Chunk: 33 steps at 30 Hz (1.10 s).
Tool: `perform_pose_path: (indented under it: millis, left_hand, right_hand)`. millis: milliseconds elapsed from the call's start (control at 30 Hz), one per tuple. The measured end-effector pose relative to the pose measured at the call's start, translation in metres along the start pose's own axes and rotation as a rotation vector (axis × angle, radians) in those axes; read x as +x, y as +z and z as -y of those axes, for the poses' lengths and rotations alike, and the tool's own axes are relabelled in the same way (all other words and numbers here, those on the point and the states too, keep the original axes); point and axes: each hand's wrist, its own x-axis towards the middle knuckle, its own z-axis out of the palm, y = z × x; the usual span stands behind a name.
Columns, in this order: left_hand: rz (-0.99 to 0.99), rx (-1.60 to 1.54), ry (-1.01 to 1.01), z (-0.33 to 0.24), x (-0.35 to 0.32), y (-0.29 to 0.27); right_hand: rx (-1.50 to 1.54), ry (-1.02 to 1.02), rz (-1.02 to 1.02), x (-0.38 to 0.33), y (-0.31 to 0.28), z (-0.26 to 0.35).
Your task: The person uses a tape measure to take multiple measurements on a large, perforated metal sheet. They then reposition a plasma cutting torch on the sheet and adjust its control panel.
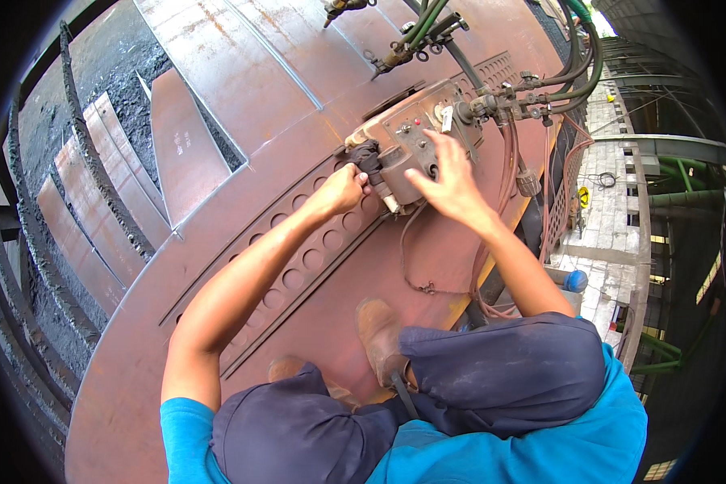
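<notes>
A worn metal cutting carriage (415,137) with a control panel stands on a perforated rail (313,258). My left hand (343,190) is closed at the carriage's left end, beside a part wrapped in black material (366,159). Whether anything sits between its curled fingers is hidden. Fingers apart, my right hand (453,181) hovers over or lightly touches the panel side, close to a round motor-like housing (400,173). A small white tag or switch plate (447,119) shows just beyond its fingertips.
Torches with valves (411,48) hang over the plate at the top. Hoses (577,97) run from the valve block (492,105) along the right side. Cut steel strips (181,145) and slag-covered bars (85,137) lie left. My boots (377,331) rest on the brown steel plate (149,355).
</notes>
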Motion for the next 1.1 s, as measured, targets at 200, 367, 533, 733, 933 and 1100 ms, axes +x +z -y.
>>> perform_pose_path:
  millis: [200, 367, 533, 733, 933, 1100]
  left_hand:
    - [0.002, 0.096, 0.346, 0.075, -0.080, -0.053]
    - [-0.026, -0.014, 0.267, 0.177, -0.218, -0.023]
    - [-0.216, 0.012, 0.032, 0.279, -0.375, 0.034]
    - [-0.422, 0.173, 0.083, 0.355, -0.440, 0.083]
    - [-0.559, 0.149, 0.054, 0.419, -0.441, 0.092]
    - [-0.606, 0.131, 0.129, 0.463, -0.403, 0.104]
  right_hand:
    - [-0.201, 0.252, 0.032, 0.004, 0.062, 0.047]
    - [-0.331, 0.339, -0.012, -0.009, 0.067, 0.033]
    - [-0.393, 0.347, -0.100, 0.004, 0.082, 0.028]
    - [-0.475, 0.518, -0.062, 0.018, 0.106, -0.002]
    - [-0.538, 0.664, -0.064, 0.043, 0.126, -0.024]
    - [-0.588, 0.736, -0.090, 0.071, 0.149, -0.060]
